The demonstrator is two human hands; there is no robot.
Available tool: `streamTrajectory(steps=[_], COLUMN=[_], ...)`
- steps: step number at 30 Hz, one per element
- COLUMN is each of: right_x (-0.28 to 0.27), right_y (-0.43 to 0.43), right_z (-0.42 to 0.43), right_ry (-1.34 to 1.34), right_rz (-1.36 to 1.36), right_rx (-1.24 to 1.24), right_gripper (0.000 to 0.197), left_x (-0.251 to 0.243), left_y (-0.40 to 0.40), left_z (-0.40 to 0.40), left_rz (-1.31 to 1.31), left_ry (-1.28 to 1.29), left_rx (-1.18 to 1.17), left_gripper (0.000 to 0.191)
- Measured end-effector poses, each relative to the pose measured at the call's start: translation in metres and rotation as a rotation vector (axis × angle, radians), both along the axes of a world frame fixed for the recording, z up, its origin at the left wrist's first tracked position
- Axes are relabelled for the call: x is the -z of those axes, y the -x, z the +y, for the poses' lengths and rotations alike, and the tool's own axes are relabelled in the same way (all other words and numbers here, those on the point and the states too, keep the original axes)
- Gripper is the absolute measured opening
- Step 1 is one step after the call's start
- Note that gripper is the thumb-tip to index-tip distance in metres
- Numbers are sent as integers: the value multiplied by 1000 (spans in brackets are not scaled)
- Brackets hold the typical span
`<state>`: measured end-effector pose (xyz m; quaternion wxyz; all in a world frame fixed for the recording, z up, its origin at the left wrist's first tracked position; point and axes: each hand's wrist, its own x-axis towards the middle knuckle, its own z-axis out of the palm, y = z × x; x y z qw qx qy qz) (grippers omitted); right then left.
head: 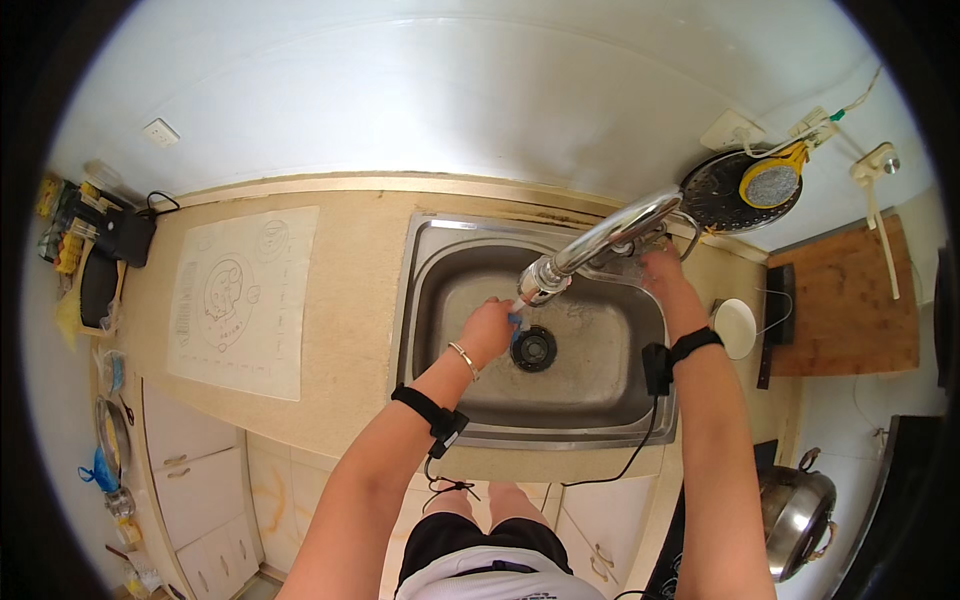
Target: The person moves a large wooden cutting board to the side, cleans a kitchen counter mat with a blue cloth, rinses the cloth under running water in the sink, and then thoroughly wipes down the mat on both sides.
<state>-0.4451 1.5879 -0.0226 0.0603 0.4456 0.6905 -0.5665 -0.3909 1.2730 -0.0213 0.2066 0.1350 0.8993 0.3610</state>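
My left hand (491, 328) is over the stainless steel sink (600, 367), its fingers closed on a small blue item (515, 320), mostly hidden by the hand. Just above it hangs the spout of the chrome faucet (544, 281), with what looks like a thin stream of water at its mouth. The black drain strainer (533, 349) lies just right of the blue item. My right hand (664, 268) reaches to the sink's back right corner, beside the faucet's base. Blur and the angle hide what its fingers touch.
A printed white mat (240, 300) lies on the beige counter (352, 300) at left. Right of the sink are a white pot (733, 328) and a wooden cutting board (844, 300). A dark perforated pan (712, 191) leans against the back wall. A steel pot (795, 517) stands lower right.
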Motion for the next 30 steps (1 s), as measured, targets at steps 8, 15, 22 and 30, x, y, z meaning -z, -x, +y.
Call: streamTrajectory(steps=[8,15,22,30], right_x=[-9,-7,-28,-32], right_y=[21,-68,-101,-96], right_z=[24,-104,-161,-153], right_ry=[-163,192,970,677], right_rz=[315,125,-2,-205], right_rx=[-207,-438,-619,-725], right_gripper=[62,78,46,20], left_x=[-7,-19,-25,-37], left_y=[-2,-6,-12,-24], left_z=[0,-4,-1,-16], left_rz=[54,-121,-342,405], left_ry=[-40,-300,-726,-220], left_rx=[-11,-89,-24,423], left_gripper=[23,18,16,59])
